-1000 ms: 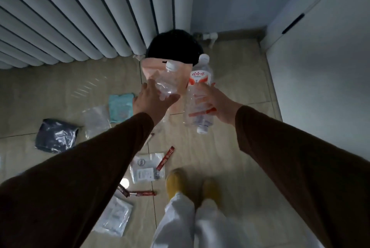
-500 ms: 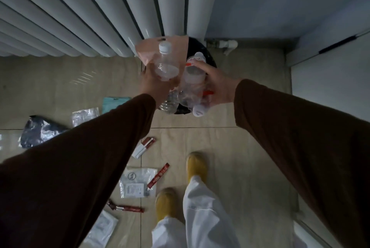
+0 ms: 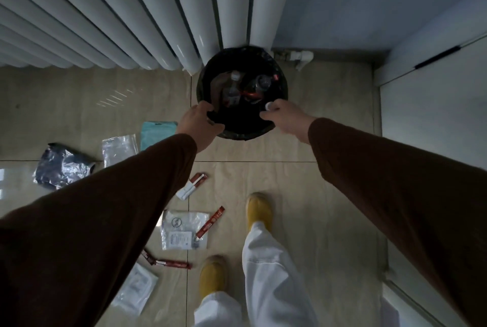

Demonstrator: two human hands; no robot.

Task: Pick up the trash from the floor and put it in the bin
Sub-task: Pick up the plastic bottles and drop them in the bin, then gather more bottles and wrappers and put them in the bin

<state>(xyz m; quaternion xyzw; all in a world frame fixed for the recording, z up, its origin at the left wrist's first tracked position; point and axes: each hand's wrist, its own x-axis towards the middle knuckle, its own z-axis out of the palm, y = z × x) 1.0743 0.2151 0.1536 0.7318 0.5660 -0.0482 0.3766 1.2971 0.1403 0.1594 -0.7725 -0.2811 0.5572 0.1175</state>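
Partway through, clear plastic bottles [image 3: 233,89] lie inside the round black bin [image 3: 282,84], both the left hand [image 3: 200,122] and right hand [image 3: 283,115] empty, loosely curled over its near rim, while crinkled bags [image 3: 120,146] and red sachets [image 3: 210,222] remain on glossy tile [image 3: 316,194] nearer the person.

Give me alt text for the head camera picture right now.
Two hands, left and right, hover over the near rim of a black bin holding plastic bottles, beside a white radiator. Wrappers and plastic bags litter the tiled floor.
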